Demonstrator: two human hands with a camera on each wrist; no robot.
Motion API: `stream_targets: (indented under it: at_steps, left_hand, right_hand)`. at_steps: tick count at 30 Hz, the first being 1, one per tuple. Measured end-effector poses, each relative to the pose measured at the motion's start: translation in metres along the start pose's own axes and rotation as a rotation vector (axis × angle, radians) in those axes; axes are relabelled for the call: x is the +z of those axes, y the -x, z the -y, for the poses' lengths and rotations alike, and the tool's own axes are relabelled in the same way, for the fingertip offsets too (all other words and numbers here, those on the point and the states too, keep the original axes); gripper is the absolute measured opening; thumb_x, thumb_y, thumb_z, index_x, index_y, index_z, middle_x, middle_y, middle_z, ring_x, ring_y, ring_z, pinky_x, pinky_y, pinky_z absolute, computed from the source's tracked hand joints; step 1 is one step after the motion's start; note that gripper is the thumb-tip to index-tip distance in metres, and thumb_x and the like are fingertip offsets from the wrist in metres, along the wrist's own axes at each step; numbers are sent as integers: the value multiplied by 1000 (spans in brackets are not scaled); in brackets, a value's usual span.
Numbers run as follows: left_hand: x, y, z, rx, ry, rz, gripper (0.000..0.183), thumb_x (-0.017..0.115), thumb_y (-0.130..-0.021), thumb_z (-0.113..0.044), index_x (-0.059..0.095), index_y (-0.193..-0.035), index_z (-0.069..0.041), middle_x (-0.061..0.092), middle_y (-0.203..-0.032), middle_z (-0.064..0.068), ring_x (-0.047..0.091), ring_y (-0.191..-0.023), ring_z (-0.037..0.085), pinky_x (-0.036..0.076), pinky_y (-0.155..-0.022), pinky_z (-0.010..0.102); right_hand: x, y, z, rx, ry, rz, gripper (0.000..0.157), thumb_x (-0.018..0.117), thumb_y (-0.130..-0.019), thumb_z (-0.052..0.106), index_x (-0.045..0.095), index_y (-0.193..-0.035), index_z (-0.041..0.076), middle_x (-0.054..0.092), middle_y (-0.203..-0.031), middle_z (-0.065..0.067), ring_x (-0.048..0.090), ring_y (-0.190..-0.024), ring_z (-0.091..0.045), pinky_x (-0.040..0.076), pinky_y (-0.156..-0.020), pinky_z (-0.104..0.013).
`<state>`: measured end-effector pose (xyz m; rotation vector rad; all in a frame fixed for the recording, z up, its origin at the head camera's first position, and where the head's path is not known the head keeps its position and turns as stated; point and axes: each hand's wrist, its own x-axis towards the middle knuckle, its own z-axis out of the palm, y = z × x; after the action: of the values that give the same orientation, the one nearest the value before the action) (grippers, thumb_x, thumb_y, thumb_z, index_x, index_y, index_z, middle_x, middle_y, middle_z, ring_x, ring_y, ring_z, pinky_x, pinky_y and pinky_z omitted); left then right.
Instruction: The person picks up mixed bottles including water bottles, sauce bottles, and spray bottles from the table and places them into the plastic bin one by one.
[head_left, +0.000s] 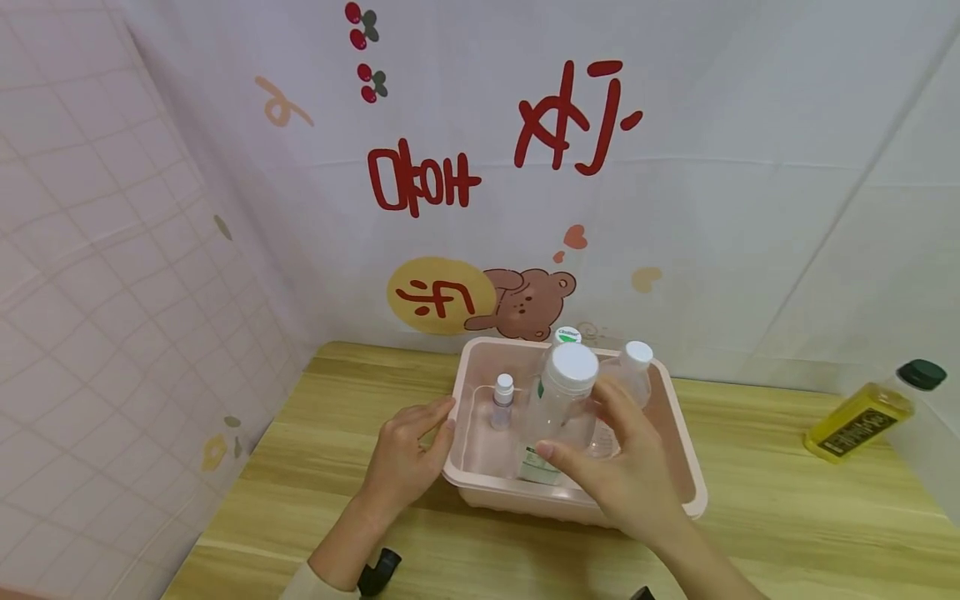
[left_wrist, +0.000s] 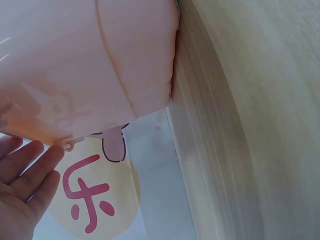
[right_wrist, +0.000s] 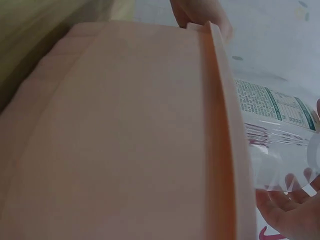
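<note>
My right hand [head_left: 630,467] grips a clear plastic jar [head_left: 558,408] with a white lid, thumb on the near side and fingers round the far side. The jar is upright over the pink plastic bin [head_left: 510,487], and its printed label [right_wrist: 272,107] shows in the right wrist view. At the bin's left rim, the extended fingers of my left hand [head_left: 405,454] touch the edge. A small bottle [head_left: 502,404] with a white cap stands inside on the left. Behind the jar, another container with a green-marked lid [head_left: 567,335] is mostly hidden. A clear bottle [head_left: 637,371] with a white cap is at the right.
On the wooden table [head_left: 360,383], a bottle of yellow oil [head_left: 858,421] with a dark green cap stands far right. A white printed cloth [head_left: 720,233] hangs behind the bin. Near my left forearm is a black object [head_left: 380,571].
</note>
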<state>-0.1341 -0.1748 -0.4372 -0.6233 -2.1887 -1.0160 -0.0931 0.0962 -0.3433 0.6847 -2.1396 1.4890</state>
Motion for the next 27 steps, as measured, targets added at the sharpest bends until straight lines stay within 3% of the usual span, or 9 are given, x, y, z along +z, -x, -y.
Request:
stream_targets:
  at_steps: [5, 11, 17, 27]
  left_hand:
    - [-1, 1, 1, 7, 5, -1, 30, 75, -89, -3, 77, -118, 4, 76, -117, 14, 75, -104, 32, 63, -87, 48]
    - [-2, 3, 1, 15, 2, -6, 31, 75, -88, -3, 77, -118, 4, 76, -117, 15, 75, -104, 32, 63, -87, 47]
    - [-1, 5, -2, 9, -4, -8, 30, 75, -88, -3, 78, -117, 4, 77, -117, 14, 75, -104, 32, 62, -88, 48]
    - [-1, 6, -4, -3, -3, 5, 31, 74, -89, -4, 77, -119, 3, 76, -118, 15, 75, -106, 32, 62, -89, 48]
  right_hand:
    - [10, 6, -6, 50, 26, 32, 78, 96, -71, 5, 64, -140, 22, 65, -130, 4, 61, -114, -15, 50, -103, -26]
    - [18, 9, -9, 131, 60, 85, 76, 98, -73, 15, 63, -140, 22, 63, -136, 11, 60, -123, -13, 53, -104, -32]
    - [22, 10, -11, 169, 63, 152, 80, 99, -71, 16, 59, -140, 21, 61, -136, 8, 60, -126, -15, 53, -106, -46]
    - [30, 10, -20, 181, 101, 188, 78, 100, -68, 16, 60, -135, 10, 64, -128, 0, 60, -121, -21, 55, -103, -51]
